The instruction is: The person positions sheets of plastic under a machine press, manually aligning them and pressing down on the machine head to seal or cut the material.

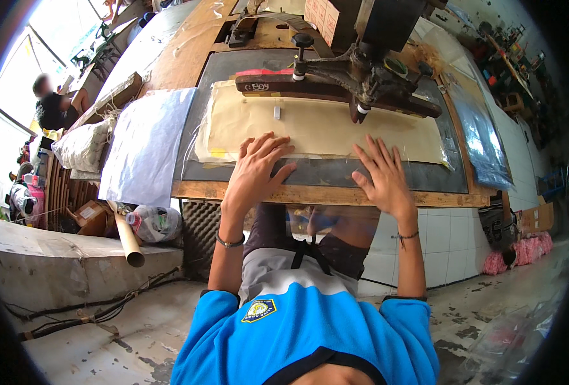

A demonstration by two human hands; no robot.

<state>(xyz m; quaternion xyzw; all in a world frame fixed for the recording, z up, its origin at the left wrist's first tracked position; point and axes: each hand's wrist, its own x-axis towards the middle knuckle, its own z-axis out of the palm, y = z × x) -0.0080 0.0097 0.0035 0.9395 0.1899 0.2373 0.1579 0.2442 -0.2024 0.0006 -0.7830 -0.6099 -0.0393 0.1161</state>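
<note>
A wide sheet of tan paper [323, 131] lies across the dark pad of the work table, with clear plastic film [201, 144] showing past its edges. My left hand [259, 163] rests on the sheet's near edge, fingers stretched and the thumb apart. To its right, my right hand [382, 174] touches the same edge with spread fingers. Neither holds anything. Over the sheet's far part runs a dark press bar [336, 95], carried by a black metal machine head [371, 70]. A small grey metal piece [277, 113] sits on the paper ahead of my left hand.
White sheets [150, 144] hang over the table's left edge; clear bluish plastic bags [480, 138] lie at the right. A stuffed sack [85, 147] and a cardboard tube [127, 237] are at left. Another person [57, 106] sits far left. Cables [98, 314] run along the floor.
</note>
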